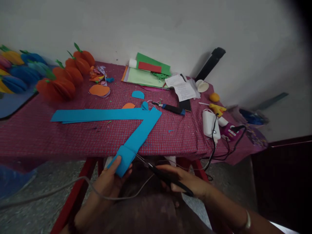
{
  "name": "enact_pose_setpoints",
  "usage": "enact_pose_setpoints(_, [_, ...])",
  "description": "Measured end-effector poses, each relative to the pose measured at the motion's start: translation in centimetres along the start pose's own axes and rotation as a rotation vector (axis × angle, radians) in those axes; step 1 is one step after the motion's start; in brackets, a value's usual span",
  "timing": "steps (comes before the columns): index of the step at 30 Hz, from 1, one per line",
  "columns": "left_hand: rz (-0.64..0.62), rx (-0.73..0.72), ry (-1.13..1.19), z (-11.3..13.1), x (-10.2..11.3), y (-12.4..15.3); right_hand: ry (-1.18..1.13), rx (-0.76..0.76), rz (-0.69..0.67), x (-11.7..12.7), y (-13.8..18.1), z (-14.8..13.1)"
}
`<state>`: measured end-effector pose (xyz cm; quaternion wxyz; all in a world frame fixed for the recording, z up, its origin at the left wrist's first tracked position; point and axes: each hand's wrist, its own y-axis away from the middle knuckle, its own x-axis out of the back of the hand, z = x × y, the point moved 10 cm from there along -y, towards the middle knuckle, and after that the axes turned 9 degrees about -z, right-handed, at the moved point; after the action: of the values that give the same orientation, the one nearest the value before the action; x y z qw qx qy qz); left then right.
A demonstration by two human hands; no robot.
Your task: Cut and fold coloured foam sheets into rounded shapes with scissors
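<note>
My left hand [113, 177] grips the folded near end of a blue paper strip [143, 130], thumb on top. From there the strip runs up and right onto the table. My right hand [180, 180] is closed around the dark handles of a pair of scissors [168, 178]. Their blades point left and meet the right edge of the folded blue paper; whether they are parted is hard to make out. More blue strips [97, 115] lie stacked across the table, meeting the held strip at its far end.
Orange paper pumpkins [57, 89] stand at the left. Coloured sheets [143, 76], a handwritten note [181, 87] and a blue-black cutter [173, 109] lie farther back. At right are a white power box [211, 123] and a yellow glue gun [217, 110]. A grey cable [97, 191] crosses my left forearm.
</note>
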<state>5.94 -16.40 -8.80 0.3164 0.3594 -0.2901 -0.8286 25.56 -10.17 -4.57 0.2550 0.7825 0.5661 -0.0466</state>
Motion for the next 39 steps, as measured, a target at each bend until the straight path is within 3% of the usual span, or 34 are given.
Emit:
enact_pose_setpoints(8, [0.089, -0.043, -0.089, -0.3, 0.9, -0.7, 0.015, 0.038, 0.066, 0.2, -1.9, 0.0])
enact_pose_setpoints(22, [0.039, -0.065, -0.094, -0.1, -0.1, -0.5, 0.053, 0.027, 0.124, 0.4, -2.2, -0.1])
enact_pose_setpoints(39, [0.032, -0.076, -0.099, -0.5, 0.4, -1.2, 0.095, -0.013, 0.176, 0.7, -1.8, 0.1])
